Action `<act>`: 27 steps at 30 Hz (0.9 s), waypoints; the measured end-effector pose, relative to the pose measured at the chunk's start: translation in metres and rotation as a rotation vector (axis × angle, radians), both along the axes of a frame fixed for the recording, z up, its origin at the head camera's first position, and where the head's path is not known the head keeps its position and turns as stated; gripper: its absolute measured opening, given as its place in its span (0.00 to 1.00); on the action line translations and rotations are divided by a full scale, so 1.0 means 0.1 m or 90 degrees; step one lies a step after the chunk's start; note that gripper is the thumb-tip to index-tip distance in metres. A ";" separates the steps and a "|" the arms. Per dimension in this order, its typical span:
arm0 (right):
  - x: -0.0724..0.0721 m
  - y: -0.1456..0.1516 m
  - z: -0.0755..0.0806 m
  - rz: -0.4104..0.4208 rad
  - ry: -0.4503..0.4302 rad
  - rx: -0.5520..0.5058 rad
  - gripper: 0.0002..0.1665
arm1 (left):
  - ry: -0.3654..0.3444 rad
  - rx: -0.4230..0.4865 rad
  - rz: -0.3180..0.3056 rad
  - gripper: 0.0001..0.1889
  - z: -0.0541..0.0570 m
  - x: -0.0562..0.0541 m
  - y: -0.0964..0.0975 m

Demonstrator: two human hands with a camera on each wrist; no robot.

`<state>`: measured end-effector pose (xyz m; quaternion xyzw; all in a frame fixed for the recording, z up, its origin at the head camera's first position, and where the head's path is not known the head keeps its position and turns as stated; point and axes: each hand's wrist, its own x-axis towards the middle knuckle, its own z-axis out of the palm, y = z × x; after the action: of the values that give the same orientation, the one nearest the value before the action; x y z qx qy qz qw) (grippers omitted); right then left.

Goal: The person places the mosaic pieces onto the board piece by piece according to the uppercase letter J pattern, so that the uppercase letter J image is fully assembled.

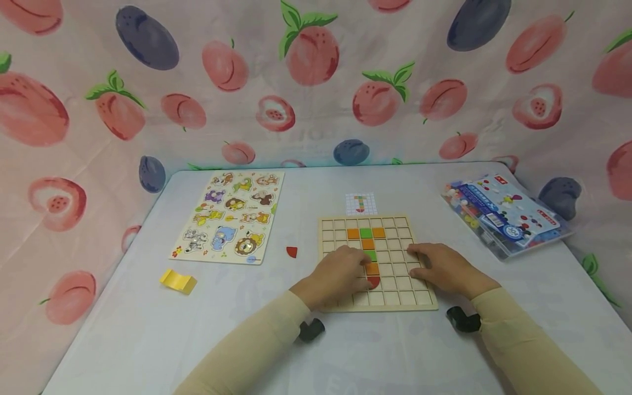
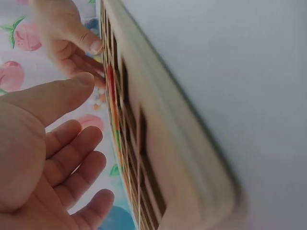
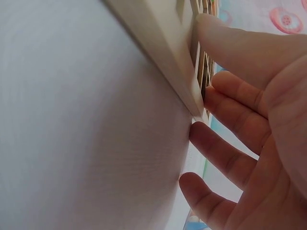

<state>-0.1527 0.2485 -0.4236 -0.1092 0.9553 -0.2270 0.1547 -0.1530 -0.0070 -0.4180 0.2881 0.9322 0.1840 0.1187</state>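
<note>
A square wooden grid board [image 1: 395,308] lies on the table, with orange tiles [image 1: 372,269] and green tiles [image 1: 365,233] set in a T shape. At the foot of the T sits a red rounded piece [image 1: 373,282]. My left hand [image 1: 340,277] hovers over the board's left half, thumb near that red piece; in the left wrist view its loosely bent fingers [image 2: 79,179] hold nothing. With thumb and fingers spread, my right hand [image 1: 446,269] touches the board's right edge. A loose red quarter-circle piece [image 1: 292,252] lies left of the board.
Behind the board lies a small pattern card [image 1: 351,204] with a similar T figure. An animal puzzle board [image 1: 257,219] and a folded yellow piece [image 1: 178,281] are on the left. A clear plastic case [image 1: 508,219] of colourful parts stands at the right.
</note>
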 end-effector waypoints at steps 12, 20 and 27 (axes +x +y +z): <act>0.00 0.00 0.00 -0.007 -0.006 -0.001 0.36 | -0.029 0.040 0.025 0.24 0.06 -0.06 -0.18; 0.00 0.02 -0.01 0.010 0.012 -0.004 0.36 | -0.031 0.053 0.045 0.24 0.10 -0.10 -0.35; 0.00 0.02 -0.01 0.008 0.011 -0.005 0.36 | -0.041 0.065 0.076 0.25 0.09 -0.17 -0.52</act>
<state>-0.1524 0.2509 -0.4246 -0.1179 0.9549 -0.2289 0.1475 -0.1700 -0.0586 -0.4093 0.2315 0.9330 0.2469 0.1226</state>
